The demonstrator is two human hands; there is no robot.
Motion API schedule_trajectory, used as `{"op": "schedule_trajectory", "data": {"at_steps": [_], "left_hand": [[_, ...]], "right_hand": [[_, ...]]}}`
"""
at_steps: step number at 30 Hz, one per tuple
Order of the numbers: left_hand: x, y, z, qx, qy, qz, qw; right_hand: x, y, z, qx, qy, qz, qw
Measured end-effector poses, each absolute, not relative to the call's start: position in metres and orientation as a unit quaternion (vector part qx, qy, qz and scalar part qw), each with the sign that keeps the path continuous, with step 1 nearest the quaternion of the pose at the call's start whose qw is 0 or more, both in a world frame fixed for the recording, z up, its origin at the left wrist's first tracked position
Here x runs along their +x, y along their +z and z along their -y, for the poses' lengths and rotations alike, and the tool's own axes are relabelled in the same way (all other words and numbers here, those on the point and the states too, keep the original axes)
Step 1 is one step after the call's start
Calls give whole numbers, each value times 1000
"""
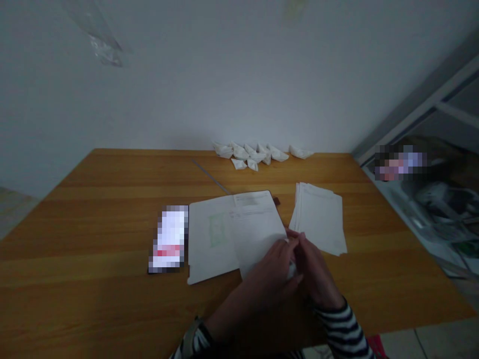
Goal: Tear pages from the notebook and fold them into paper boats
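My left hand (271,271) and my right hand (316,271) meet over the near middle of the wooden table (93,224). Both pinch the near right corner of a white paper sheet (258,232), fingers pressed together. That sheet lies partly over an open white booklet (213,234). A stack of white sheets (322,217) rests just to the right of my hands. Several folded white paper boats (254,153) sit in a cluster at the far edge by the wall. Both sleeves are striped black and white.
A phone (169,239) lies left of the booklet. A thin grey ruler (211,177) lies diagonally behind it. A white wall (224,75) stands behind the table. A metal rack (430,164) with clutter stands at the right.
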State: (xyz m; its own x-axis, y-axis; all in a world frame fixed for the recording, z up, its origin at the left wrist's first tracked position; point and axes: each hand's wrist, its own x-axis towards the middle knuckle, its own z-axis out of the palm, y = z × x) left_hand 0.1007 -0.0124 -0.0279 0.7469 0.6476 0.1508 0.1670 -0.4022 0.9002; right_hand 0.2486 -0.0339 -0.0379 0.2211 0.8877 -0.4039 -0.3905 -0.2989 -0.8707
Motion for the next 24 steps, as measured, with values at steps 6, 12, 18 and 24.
{"op": "schedule_trajectory", "data": {"at_steps": [6, 12, 18, 24], "left_hand": [[113, -62, 22, 635, 418, -305, 573], [90, -48, 15, 712, 423, -397, 395], [66, -78, 9, 835, 209, -481, 167], [61, -86, 6, 862, 117, -484, 93]], "right_hand": [[241, -64, 41, -556, 574, 277, 533], [288, -59, 31, -661, 404, 289, 562], [381, -70, 13, -742, 145, 328, 567], [406, -102, 18, -810, 66, 381, 442]]}}
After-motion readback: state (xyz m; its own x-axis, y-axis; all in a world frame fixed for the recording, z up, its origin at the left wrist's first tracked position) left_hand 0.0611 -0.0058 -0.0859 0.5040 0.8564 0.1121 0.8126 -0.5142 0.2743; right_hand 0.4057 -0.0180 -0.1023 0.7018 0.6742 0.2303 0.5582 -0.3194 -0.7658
